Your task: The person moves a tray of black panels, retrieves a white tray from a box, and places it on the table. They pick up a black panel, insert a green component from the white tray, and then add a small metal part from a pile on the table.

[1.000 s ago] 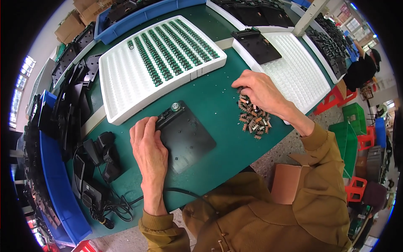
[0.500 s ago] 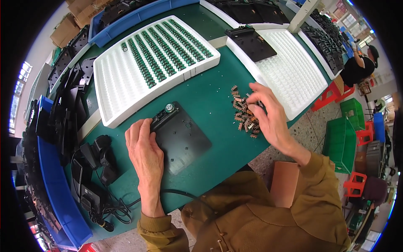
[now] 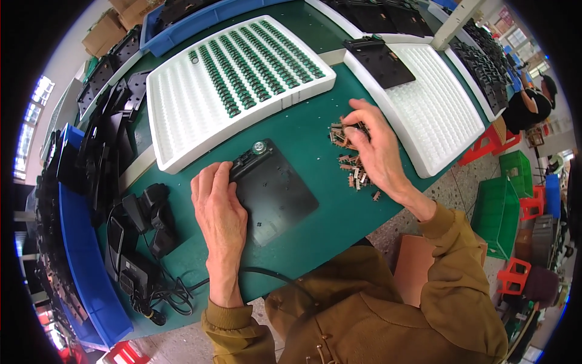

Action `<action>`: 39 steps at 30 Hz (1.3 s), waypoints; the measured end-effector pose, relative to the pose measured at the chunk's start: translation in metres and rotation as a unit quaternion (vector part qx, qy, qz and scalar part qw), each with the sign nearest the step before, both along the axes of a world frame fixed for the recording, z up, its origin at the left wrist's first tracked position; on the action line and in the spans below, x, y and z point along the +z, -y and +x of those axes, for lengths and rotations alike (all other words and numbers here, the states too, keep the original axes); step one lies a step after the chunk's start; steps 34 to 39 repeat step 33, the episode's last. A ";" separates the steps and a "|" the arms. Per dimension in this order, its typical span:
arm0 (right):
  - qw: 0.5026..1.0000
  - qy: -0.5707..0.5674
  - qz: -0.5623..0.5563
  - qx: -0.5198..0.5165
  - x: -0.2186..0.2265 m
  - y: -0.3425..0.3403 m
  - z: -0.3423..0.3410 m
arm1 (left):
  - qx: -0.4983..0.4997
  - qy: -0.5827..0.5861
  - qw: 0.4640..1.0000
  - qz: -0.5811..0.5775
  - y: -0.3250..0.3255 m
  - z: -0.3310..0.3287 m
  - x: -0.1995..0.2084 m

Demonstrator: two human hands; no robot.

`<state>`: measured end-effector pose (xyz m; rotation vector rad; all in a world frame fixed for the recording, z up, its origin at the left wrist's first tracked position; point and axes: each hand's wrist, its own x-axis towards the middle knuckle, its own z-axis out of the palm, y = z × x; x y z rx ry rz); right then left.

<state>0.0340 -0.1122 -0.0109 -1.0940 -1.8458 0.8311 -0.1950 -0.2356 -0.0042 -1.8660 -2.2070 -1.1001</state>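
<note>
My left hand (image 3: 219, 221) has its fingers closed round the upper left edge of a flat black plastic plate (image 3: 282, 197). The plate lies on the green tabletop and carries a black bar with a small round silver-and-green part (image 3: 259, 147) at its far corner. To the right, my right hand (image 3: 381, 151) is over a loose pile of small copper-coloured slide switches (image 3: 359, 173). Its thumb and forefinger curl toward each other at the pile's far end; whatever is between them is too small to make out.
A white foam tray (image 3: 182, 130) with rows of green parts stands beyond the plate. Another foam tray (image 3: 445, 121) at right bears a black plate (image 3: 382, 64). Black adapters with cables (image 3: 148, 218) lie at left, beside a blue bin (image 3: 91, 261). A person (image 3: 533, 103) works far right.
My right hand has shifted toward the far end of the pile, and its fingers have curled in among the switches. My left hand keeps its hold on the plate. The whole view has shifted slightly.
</note>
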 end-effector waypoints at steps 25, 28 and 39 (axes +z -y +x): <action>0.938 -0.040 -0.249 0.237 0.041 0.029 -0.054 | 0.009 -0.030 0.999 0.012 0.003 -0.006 -0.008; 0.946 -0.014 -0.224 0.232 0.040 0.030 -0.056 | 0.009 -0.033 0.999 0.005 0.003 -0.007 -0.007; 0.941 0.009 -0.246 0.234 0.038 0.029 -0.056 | 0.007 -0.032 0.999 -0.006 0.004 -0.007 -0.006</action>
